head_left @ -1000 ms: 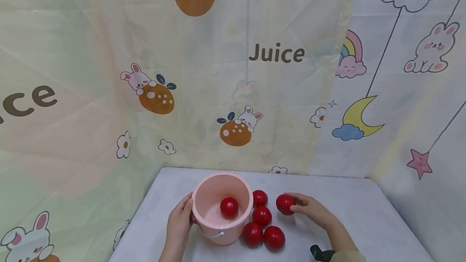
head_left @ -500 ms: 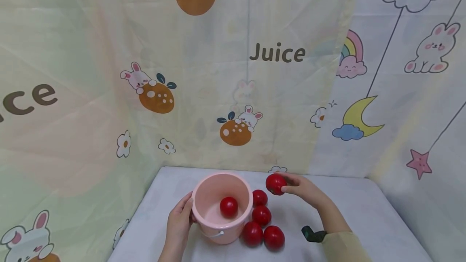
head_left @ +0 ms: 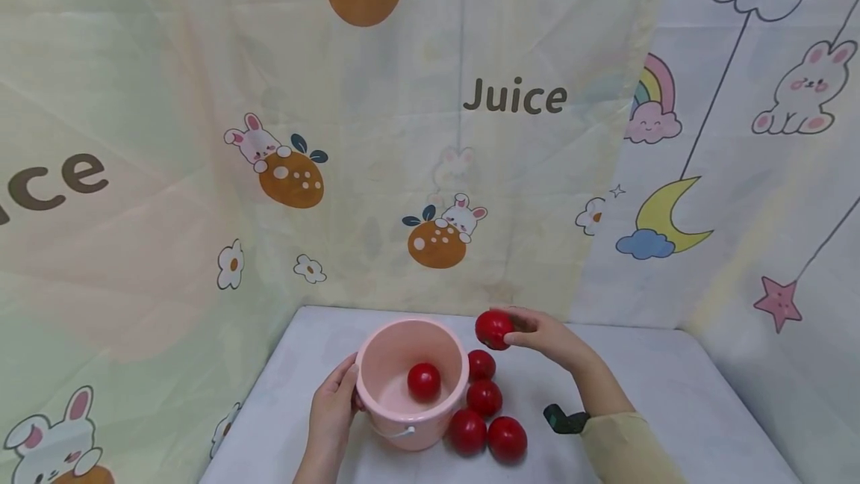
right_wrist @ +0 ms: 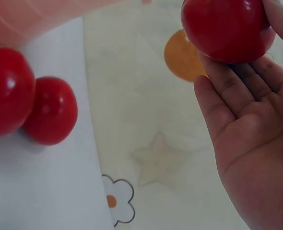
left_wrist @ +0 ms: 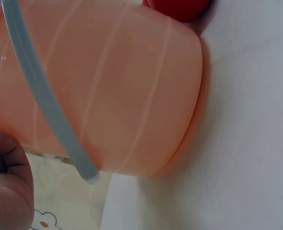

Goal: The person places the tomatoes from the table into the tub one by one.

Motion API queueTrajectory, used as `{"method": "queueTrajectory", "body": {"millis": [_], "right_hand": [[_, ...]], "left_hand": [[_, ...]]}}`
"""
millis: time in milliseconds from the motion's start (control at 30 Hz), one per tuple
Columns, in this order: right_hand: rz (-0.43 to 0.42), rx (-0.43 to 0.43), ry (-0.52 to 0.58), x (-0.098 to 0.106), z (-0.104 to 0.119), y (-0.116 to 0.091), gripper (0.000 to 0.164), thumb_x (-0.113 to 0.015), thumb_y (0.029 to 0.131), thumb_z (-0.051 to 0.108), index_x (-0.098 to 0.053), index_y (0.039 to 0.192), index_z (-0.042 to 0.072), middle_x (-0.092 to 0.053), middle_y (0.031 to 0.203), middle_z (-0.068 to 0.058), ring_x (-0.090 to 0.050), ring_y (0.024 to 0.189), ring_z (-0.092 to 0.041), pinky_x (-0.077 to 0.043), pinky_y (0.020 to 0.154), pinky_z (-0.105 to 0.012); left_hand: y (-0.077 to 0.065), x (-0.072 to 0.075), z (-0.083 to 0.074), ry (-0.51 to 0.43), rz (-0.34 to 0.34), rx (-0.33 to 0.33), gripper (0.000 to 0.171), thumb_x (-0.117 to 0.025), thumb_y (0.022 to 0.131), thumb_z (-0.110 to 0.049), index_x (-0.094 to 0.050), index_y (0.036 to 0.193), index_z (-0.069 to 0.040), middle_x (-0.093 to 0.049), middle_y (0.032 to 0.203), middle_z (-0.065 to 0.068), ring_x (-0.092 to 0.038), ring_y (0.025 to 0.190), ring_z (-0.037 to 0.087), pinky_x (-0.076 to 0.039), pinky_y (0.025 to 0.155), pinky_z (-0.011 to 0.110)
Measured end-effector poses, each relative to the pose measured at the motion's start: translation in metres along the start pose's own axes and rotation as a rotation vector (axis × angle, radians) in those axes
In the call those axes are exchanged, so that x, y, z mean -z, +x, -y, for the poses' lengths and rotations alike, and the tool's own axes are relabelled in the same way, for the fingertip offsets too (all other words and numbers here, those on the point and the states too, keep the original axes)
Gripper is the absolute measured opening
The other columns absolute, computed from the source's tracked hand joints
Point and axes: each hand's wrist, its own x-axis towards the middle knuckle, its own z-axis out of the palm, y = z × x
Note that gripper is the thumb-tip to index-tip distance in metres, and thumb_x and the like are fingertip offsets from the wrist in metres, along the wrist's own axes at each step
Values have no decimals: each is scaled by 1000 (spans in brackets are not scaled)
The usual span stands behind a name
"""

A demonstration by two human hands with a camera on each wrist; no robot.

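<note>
Four red balls sit on the table beside the bucket; one ball lies inside it. Your left hand grips the bucket's side; well apart, your right hand pinches a raised ball between thumb and fingers, right of the bucket's rim.

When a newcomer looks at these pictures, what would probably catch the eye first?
Probably the glossy red ball that the right hand holds up, to the right of the pink bucket. Next might come that bucket, gripped by the left hand, with one ball inside and four more balls on the white table at its right.
</note>
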Motion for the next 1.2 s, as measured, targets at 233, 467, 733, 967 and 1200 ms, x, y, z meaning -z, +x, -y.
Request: {"method": "queueTrajectory", "body": {"millis": [233, 467, 733, 967, 1200], "right_hand": [[47, 39, 5, -8, 22, 15, 59, -73, 73, 41, -49, 128, 39, -58, 122, 6, -53, 114, -20, -48, 90, -43], [104, 120, 12, -19, 42, 35, 58, -74, 74, 37, -50, 128, 35, -57, 124, 6, -52, 116, -21, -49, 89, -41], [157, 167, -65, -36, 64, 54, 57, -74, 73, 42, -52, 125, 39, -59, 119, 9, -53, 114, -17, -51, 86, -38], [315, 161, -125, -58, 87, 80, 51, -71, 73, 48, -54, 121, 42, -61, 117, 12, -52, 114, -14, -50, 86, -39], [458, 103, -205, -87, 91, 102, 51, -75, 68, 48, -58, 115, 43, -62, 113, 14, -53, 110, -14, -51, 82, -41]], "left_hand": [[1, -1, -1, 2, -5, 9, 41, -56, 86, -48, -58, 122, -28, -59, 114, 11, -53, 68, 12, -52, 63, 27], [1, 2, -3, -6, -13, 11, 41, -57, 86, -47, -58, 122, -27, -58, 110, 15, -52, 66, 12, -52, 61, 28], [1, 0, -3, -4, 0, 10, 41, -57, 86, -47, -58, 122, -26, -60, 109, 11, -54, 67, 13, -52, 62, 28], [2, -3, -3, -1, -15, 9, 41, -58, 86, -46, -58, 122, -26, -61, 113, 7, -54, 68, 14, -52, 61, 28], [2, -3, -3, 43, -24, 46, 40, -57, 86, -46, -57, 122, -29, -61, 119, 2, -59, 85, 27, -53, 69, 29]]}}
